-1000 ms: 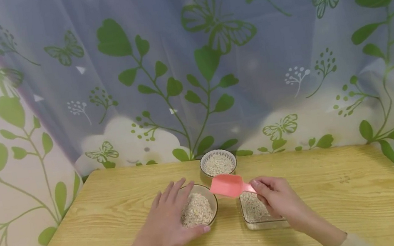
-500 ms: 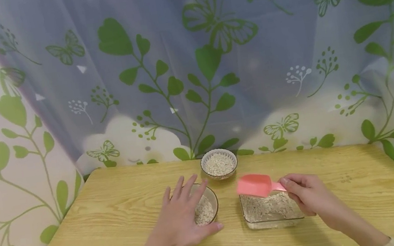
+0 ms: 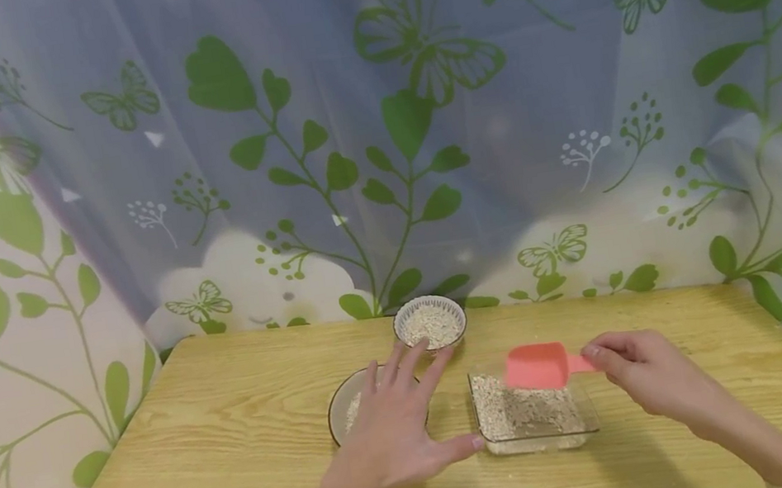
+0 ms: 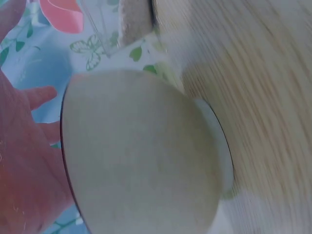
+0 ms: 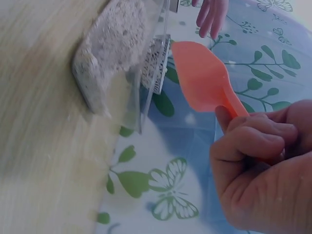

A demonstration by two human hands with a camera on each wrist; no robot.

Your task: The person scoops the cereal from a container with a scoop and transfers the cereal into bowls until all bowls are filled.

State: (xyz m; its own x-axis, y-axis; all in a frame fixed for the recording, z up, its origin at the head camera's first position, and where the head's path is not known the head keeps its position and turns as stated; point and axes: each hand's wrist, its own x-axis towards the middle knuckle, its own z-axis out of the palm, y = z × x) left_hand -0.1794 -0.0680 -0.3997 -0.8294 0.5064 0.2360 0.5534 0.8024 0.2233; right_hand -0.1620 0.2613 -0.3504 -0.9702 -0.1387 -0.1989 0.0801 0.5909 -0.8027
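Observation:
My right hand (image 3: 649,370) grips the handle of a pink scoop (image 3: 537,367), whose blade hangs over a rectangular glass dish (image 3: 539,442) of pale oat-like flakes. In the right wrist view the scoop (image 5: 202,78) looks bare inside, and the dish (image 5: 155,83) is at the left. With fingers spread and straight, my left hand (image 3: 399,435) is over the round bowl (image 3: 339,410), hiding much of it and its flakes. Its thumb reaches toward the dish's left edge. The left wrist view shows the bowl's outer side (image 4: 136,151) close up beside the hand (image 4: 29,161).
A small patterned bowl (image 3: 405,340) of flakes stands at the back of the wooden table (image 3: 235,416). Behind it hangs a curtain (image 3: 483,148) with leaf and butterfly prints, and another printed sheet (image 3: 35,327) borders the left side.
My right hand has carried the scoop rightward from near the round bowl to over the glass dish. The left hand has shifted right across the round bowl, fingers still spread.

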